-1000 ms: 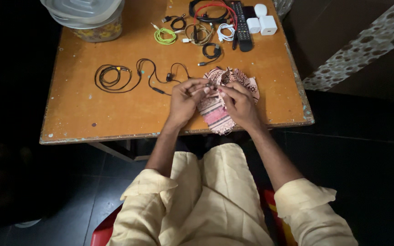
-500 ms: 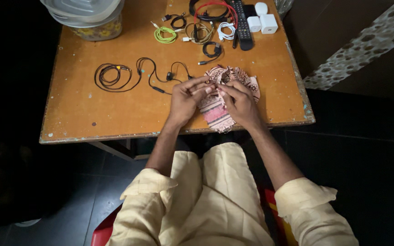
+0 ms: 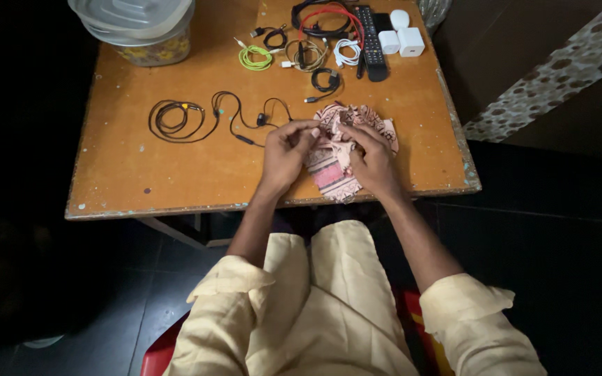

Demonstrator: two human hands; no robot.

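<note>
A worn wooden table (image 3: pixel 141 174) with a scuffed orange-brown top and chipped, paint-flecked edges is seen from above, set on a dark tiled floor (image 3: pixel 559 244). To the right of the table a strip of pale spotted fabric (image 3: pixel 559 76) is laid across the dark ground. At the far left corner of the tabletop a lidded clear plastic container (image 3: pixel 137 28) is placed. Along the far edge a green coiled cable (image 3: pixel 254 58), a red and black cable bundle (image 3: pixel 322 17), a black remote control (image 3: pixel 371 35) and two white charger blocks (image 3: pixel 402 35) are gathered. A small black coiled cable (image 3: pixel 324 81) is set a little nearer, and a long black earphone cable (image 3: pixel 196 118) is spread out on the left of the middle.

A patterned pink cloth pouch (image 3: pixel 339 157) is laid near the front edge of the table, right of centre, with its lower end hanging just over the edge. It is held between both hands. The left hand (image 3: pixel 283 153) is placed at the pouch's left side, its fingertips pinched together on the upper edge of the fabric. The right hand (image 3: pixel 371 157) is laid over the pouch's right part, fingers curled and closed on the same upper edge, so that the two sets of fingertips nearly meet. The earphone cable ends just beside the left hand. Cream sleeves and a cream garment on the lap are seen below the table.
</note>
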